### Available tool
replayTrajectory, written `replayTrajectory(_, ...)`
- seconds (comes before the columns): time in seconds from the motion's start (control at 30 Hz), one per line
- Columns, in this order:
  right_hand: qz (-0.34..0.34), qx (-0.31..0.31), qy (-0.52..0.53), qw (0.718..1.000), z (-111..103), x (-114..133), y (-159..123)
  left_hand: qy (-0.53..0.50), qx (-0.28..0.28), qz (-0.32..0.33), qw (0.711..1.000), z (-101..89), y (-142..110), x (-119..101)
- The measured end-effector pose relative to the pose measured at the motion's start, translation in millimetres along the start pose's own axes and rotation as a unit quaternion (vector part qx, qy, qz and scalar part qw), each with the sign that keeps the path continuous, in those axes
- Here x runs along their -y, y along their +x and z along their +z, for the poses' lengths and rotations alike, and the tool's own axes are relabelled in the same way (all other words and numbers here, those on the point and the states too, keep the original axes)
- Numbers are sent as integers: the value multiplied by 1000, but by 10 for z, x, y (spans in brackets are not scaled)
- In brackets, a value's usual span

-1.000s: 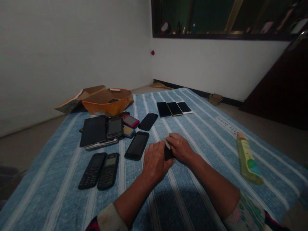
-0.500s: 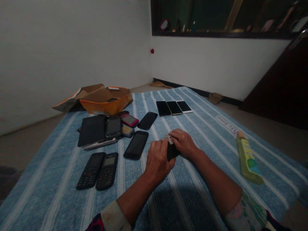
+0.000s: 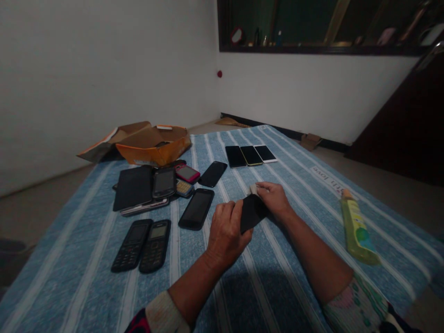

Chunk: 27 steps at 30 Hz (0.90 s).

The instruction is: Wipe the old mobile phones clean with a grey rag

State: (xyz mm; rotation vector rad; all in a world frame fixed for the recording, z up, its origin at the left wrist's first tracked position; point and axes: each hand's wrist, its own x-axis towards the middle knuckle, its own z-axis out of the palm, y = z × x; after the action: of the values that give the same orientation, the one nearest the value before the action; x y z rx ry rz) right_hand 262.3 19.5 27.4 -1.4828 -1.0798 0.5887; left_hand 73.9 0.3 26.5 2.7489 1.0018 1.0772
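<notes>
My left hand point(image 3: 227, 231) grips the left side of a black smartphone point(image 3: 254, 212), held just over the striped cloth. At the phone's upper edge, my right hand point(image 3: 274, 199) pinches a small whitish cloth or tissue point(image 3: 254, 188) between its fingers. Left of my hands lies another black smartphone point(image 3: 196, 209), with a further dark phone point(image 3: 213, 174) behind it. Two keypad phones point(image 3: 155, 245) lie side by side at the near left. Three smartphones point(image 3: 251, 155) stand in a row, flat on the cloth, farther back.
A heap of phones point(image 3: 133, 187), including a pink one point(image 3: 188, 173), lies at the left before an open orange cardboard box point(image 3: 156, 152). A bottle of yellow-green liquid point(image 3: 359, 231) lies at the right. The blue striped cloth point(image 3: 291, 291) covers the surface, with walls behind.
My right hand has shifted right and drawn the whitish cloth along the phone's upper edge, so more of the black phone shows. My left hand keeps its grip on the phone.
</notes>
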Motion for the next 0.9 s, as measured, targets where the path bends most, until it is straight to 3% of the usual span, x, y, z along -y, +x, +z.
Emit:
replayTrajectory(0.37,132,-24,191,972,70,122,-109,-20,-24,-69,997,-44,41,-22)
replayTrajectory(0.9,184,-70,320,927,126,183,-211,-5,-39,-119,992,-33,53,27)
